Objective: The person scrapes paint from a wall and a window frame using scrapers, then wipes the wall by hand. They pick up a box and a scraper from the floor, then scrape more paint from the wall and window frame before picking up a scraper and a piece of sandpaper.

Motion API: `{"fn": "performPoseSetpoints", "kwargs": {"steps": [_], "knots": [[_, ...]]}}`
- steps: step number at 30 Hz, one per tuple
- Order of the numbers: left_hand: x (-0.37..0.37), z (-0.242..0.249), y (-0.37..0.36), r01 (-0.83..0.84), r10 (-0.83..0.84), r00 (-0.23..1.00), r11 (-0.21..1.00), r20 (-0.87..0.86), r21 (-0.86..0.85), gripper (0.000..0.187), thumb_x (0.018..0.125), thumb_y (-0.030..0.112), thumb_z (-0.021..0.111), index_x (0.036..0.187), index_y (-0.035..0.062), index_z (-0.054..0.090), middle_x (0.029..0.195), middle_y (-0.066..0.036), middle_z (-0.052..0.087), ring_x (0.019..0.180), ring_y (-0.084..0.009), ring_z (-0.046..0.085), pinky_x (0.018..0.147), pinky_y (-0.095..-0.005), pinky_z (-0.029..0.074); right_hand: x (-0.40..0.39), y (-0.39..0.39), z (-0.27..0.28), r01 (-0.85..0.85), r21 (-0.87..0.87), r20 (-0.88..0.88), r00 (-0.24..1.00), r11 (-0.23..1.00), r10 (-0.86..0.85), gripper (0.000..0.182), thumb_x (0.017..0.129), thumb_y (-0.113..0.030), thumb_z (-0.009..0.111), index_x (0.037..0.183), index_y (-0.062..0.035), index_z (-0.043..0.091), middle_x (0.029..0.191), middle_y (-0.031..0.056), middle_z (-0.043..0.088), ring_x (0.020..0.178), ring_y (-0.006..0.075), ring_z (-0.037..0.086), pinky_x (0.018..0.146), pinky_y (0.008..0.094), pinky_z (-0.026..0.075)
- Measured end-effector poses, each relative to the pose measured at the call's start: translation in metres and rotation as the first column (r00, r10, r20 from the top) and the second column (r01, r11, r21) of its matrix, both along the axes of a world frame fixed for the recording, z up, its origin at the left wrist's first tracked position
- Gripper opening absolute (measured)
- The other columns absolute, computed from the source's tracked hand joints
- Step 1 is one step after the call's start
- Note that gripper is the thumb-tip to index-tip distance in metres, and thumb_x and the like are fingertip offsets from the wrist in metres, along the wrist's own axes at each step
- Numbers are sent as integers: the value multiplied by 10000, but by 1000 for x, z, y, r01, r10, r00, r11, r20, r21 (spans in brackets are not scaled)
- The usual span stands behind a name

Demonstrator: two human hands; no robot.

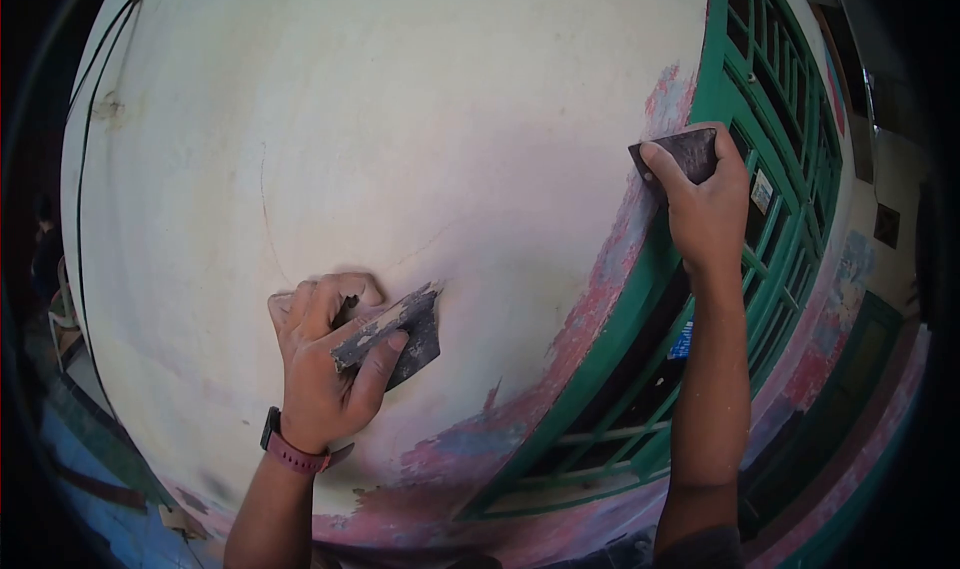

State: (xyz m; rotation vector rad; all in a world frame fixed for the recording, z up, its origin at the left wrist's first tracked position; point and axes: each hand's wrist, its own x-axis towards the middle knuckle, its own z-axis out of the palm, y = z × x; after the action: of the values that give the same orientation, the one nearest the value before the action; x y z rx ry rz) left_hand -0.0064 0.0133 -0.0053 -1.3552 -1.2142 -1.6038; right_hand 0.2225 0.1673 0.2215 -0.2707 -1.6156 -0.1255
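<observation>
My left hand (325, 359) is closed around a dark putty scraper (415, 334), its thumb lying across the blade, which carries dried, pale residue. The fingers rest against or very close to the off-white wall (400, 119). Higher up on the right, my right hand (708, 204) pinches another dark putty scraper (685, 154) between thumb and fingers. That flat blade lies at a strip of pink and blue-grey patchy paint (612, 264) beside the green window frame (712, 59). A watch with a reddish strap (297, 456) is on my left wrist.
Green slatted shutters or grilles (790, 119) fill the right side next to the wall. A black cable (85, 229) hangs down the wall's left edge from a nail. At far left a person (46, 254) is near a chair (65, 314), above a blue floor (110, 509).
</observation>
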Motion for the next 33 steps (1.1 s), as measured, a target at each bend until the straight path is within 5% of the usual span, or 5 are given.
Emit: {"fn": "performPoseSetpoints", "kwargs": {"steps": [5, 8, 17, 20, 33], "knots": [[-2, -3, 4, -2, 2, 1000, 1000, 16, 8, 217, 807, 166, 752, 998, 79, 809, 1094, -76, 670, 945, -281, 555, 871, -418, 347, -29, 11, -6, 169, 353, -263, 962, 920, -75, 438, 801, -235, 910, 1064, -26, 628, 885, 105, 702, 756, 168, 679, 724, 333, 555], [-5, -4, 6, -18, 18, 1000, 1000, -22, 6, 231, 793, 160, 756, 1006, 92, 814, 1090, -79, 671, 944, -279, 560, 859, -416, 348, -32, 17, -2, 67, 299, -301, 953, 952, 28, 457, 801, -267, 929, 1041, -26, 624, 833, 95, 696, 722, 168, 685, 684, 333, 552], [-4, -3, 4, -119, 119, 992, 993, -48, 14, 228, 779, 155, 768, 992, 91, 815, 1063, -89, 670, 927, -280, 565, 840, -409, 354, -25, 22, 0, 294, 297, -339, 922, 909, -188, 493, 786, -334, 957, 933, -33, 595, 725, 76, 671, 604, 177, 643, 603, 346, 528], [-1, -3, 6, -39, 38, 999, 998, 8, 43, 201, 808, 165, 759, 984, 83, 811, 1061, -81, 665, 926, -275, 556, 845, -412, 352, -17, 27, -5, 158, 223, -236, 966, 962, -104, 514, 779, -360, 957, 942, -33, 596, 729, 86, 672, 618, 205, 661, 618, 363, 535], [8, 3, -5, 153, -153, 981, 988, 120, 12, 223, 903, 203, 727, 1019, 16, 759, 1113, -87, 663, 1020, -292, 544, 952, -420, 348, -7, 18, -9, 218, 167, -136, 971, 962, -197, 488, 793, -361, 939, 922, -35, 599, 729, 94, 681, 630, 229, 673, 624, 384, 532]]}}
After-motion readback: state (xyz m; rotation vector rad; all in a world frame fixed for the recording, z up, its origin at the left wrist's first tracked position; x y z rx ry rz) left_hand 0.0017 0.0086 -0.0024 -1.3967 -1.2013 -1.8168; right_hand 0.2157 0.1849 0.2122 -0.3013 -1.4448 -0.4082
